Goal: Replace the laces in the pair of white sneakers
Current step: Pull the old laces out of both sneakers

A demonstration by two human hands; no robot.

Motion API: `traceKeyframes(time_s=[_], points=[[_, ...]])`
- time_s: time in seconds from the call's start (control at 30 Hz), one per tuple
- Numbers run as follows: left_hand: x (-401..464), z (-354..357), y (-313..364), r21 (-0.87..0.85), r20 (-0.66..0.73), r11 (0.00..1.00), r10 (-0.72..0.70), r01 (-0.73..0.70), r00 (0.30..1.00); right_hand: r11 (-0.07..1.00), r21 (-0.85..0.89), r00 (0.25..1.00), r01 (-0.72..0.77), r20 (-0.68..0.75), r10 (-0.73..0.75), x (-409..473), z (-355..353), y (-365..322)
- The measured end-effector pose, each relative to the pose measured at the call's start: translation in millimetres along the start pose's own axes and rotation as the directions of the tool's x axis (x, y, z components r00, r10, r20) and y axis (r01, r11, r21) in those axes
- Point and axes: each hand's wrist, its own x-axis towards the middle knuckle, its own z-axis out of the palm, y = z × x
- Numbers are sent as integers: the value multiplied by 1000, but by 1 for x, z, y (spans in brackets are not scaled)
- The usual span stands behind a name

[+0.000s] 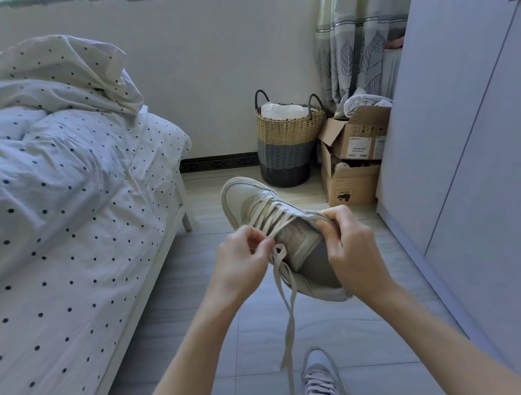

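A white sneaker (249,198) is held up in mid-air, toe pointing away from me. My right hand (352,252) grips its collar and tongue area on the right side. My left hand (243,262) pinches the white lace (288,315) near the top eyelets; two loose lace ends hang down from there toward the floor. The lace is still threaded through the lower eyelets. The second white sneaker (323,382) stands laced on the floor tiles below, near the bottom edge of the view.
A bed with a dotted duvet (62,200) fills the left side. A woven basket (286,144) and open cardboard boxes (354,156) stand against the far wall. A grey wardrobe (470,145) runs along the right.
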Motion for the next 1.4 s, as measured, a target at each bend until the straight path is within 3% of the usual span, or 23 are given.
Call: traceKeyframes(time_s=[0.17, 0.27, 0.33, 0.4, 0.5, 0.6, 0.73, 0.83, 0.93, 1.07, 1.13, 1.27, 1.4], points=[[6, -14, 0, -54, -162, 984, 159, -170, 974, 1000, 18, 994, 4, 107, -6, 1, 0, -1], [7, -31, -2, -456, -218, 882, 24, -123, 976, 997, 55, 995, -47, 93, 42, 1, -3, -1], [7, -40, -8, -630, -136, 776, -91, -15, 987, 996, 51, 995, -73, 70, 69, 1, -5, 0], [5, -38, -15, -468, 46, 880, -69, 83, 997, 997, 30, 996, -78, 47, 76, 2, -5, 2], [1, -23, -17, -185, 289, 983, 58, -3, 955, 990, 71, 992, -124, -9, 125, 3, -4, 2], [2, -18, -18, -223, 292, 970, 163, -99, 942, 978, 122, 984, -170, -38, 176, 4, -2, 1], [5, -25, -21, -352, 328, 928, 244, -122, 912, 953, 182, 965, -242, -56, 256, 6, -1, 1], [6, -23, -24, -354, 292, 914, 308, -197, 905, 942, 208, 958, -263, -56, 280, 7, -4, 3], [5, -16, -19, -350, 150, 897, 340, -272, 928, 934, 231, 956, -274, -41, 290, 7, -5, 3], [7, -18, -14, -552, 20, 816, 221, -173, 975, 952, 189, 970, -241, 11, 243, 6, -5, 4], [7, -24, -13, -565, -12, 811, 175, -151, 984, 978, 120, 985, -172, 49, 167, 5, -5, 4], [13, -35, -24, -158, -187, 964, 185, -216, 965, 995, 1, 991, -101, 83, 101, 6, -9, 7], [12, -35, -33, -6, -47, 981, 192, -192, 980, 975, 60, 976, -216, -4, 217, 7, -12, 13]])
